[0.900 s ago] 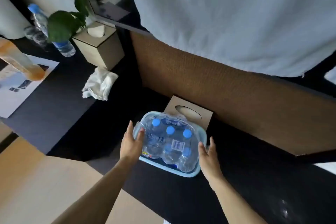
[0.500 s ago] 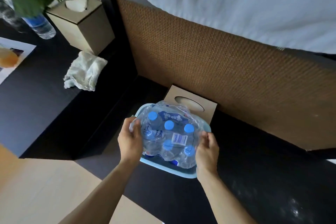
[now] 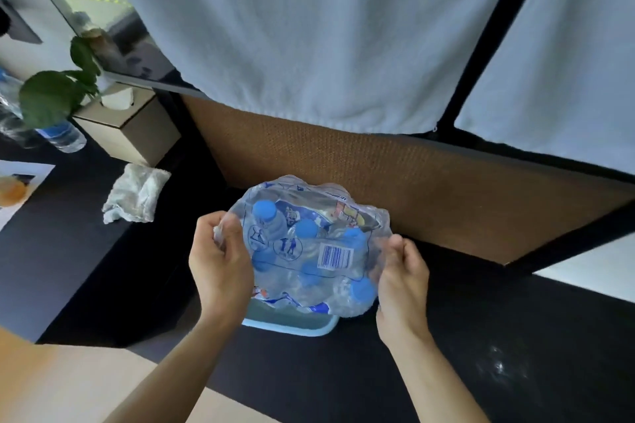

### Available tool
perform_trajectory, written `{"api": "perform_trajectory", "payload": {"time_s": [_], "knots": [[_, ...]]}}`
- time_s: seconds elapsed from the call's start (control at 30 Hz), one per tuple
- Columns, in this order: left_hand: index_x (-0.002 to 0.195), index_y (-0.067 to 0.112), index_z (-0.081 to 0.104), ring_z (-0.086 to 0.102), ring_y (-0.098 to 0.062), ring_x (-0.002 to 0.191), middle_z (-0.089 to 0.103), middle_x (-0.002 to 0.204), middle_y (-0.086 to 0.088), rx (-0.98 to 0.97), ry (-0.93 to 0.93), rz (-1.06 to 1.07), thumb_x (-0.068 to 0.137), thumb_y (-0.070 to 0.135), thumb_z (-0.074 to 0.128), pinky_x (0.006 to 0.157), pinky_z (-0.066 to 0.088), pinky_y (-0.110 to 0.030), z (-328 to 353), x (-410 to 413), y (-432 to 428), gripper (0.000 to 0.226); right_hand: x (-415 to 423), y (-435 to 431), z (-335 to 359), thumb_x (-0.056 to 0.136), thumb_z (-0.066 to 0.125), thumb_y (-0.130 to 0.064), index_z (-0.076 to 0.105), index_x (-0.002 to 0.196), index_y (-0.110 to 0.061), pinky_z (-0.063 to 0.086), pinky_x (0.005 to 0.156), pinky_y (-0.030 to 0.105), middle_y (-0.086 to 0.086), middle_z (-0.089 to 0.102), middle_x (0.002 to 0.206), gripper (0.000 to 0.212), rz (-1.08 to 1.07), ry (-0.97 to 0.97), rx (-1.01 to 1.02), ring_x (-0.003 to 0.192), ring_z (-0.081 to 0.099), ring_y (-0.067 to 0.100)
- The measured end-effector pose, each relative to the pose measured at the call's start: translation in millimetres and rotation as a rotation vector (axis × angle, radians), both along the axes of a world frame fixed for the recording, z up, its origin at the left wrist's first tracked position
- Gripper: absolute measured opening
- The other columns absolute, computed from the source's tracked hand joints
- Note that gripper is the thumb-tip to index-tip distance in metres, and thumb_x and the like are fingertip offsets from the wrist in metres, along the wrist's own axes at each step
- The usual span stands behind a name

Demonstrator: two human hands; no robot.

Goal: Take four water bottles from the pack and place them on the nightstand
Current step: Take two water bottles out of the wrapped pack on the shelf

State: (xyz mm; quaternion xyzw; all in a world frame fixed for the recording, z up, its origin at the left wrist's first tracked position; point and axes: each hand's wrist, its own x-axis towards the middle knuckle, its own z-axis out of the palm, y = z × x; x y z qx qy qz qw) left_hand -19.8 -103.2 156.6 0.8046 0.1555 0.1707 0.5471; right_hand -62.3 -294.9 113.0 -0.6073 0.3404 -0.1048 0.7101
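A shrink-wrapped pack of water bottles [image 3: 309, 244] with blue caps and a barcode label hangs above a light blue bin [image 3: 292, 321] on the dark floor. My left hand [image 3: 220, 261] grips the plastic wrap on the pack's left side. My right hand [image 3: 402, 278] grips its right side. The black nightstand [image 3: 51, 233] lies to the left, its top lower left of the pack. The bottles' bodies are mostly hidden under the wrap.
On the nightstand stand a tan tissue box [image 3: 134, 127], a crumpled white cloth [image 3: 137, 196], a single water bottle [image 3: 58, 137], a leafy plant [image 3: 55, 93] and a printed sheet [image 3: 17, 189]. A woven brown bed frame [image 3: 378, 182] with white bedding [image 3: 309, 45] is behind the pack.
Both hands closed on the pack's sides and lifted it up out of the light blue bin. The camera tilted up, and the cardboard box behind the bin is now hidden.
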Motion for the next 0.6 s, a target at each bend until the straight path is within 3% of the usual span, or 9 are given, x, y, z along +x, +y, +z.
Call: {"api": "perform_trajectory", "payload": {"time_s": [0.13,0.2,0.33,0.5,0.6], "knots": [[0.093,0.011,0.056,0.049,0.006,0.055,0.049,0.069,0.005,-0.033,0.021,-0.090,0.106,0.026,0.047,0.053,0.044,-0.010,6,-13,-54,0.022,-25,-54,17,0.106,0.046,-0.034,0.067,0.078,-0.020,0.056,0.084,0.053,0.018,0.063,0.080,0.038,-0.116,-0.016,-0.050,0.079,0.058,0.023],[0.092,0.008,0.055,0.045,-0.002,0.055,0.048,0.068,0.003,-0.058,0.067,-0.152,0.106,0.027,0.046,0.053,0.042,-0.017,-8,-22,-84,0.025,-37,-84,13,0.105,0.047,-0.036,0.069,0.079,-0.023,0.055,0.089,0.060,0.029,0.065,0.089,0.037,-0.175,0.015,-0.070,0.081,0.062,0.028],[0.087,0.015,0.052,0.051,-0.012,0.063,0.055,0.070,0.004,-0.098,0.176,-0.261,0.106,0.027,0.046,0.063,0.045,-0.037,-55,-43,-142,0.024,-68,-140,-12,0.104,0.045,-0.036,0.069,0.079,-0.029,0.056,0.089,0.063,0.029,0.069,0.103,0.036,-0.267,0.129,-0.120,0.093,0.070,0.040],[0.097,0.013,0.055,0.058,-0.017,0.073,0.063,0.080,-0.002,-0.083,0.302,-0.397,0.106,0.028,0.045,0.071,0.048,-0.041,-120,-62,-196,0.021,-95,-198,-59,0.106,0.045,-0.030,0.065,0.083,-0.019,0.056,0.090,0.064,0.034,0.065,0.108,0.032,-0.347,0.254,-0.107,0.099,0.067,0.050],[0.095,0.017,0.056,0.058,-0.018,0.073,0.064,0.081,-0.003,-0.057,0.347,-0.444,0.106,0.029,0.046,0.068,0.048,-0.038,-146,-71,-216,0.019,-109,-222,-84,0.106,0.045,-0.024,0.062,0.086,-0.011,0.058,0.089,0.059,0.031,0.066,0.105,0.030,-0.360,0.307,-0.088,0.092,0.070,0.040]]}}
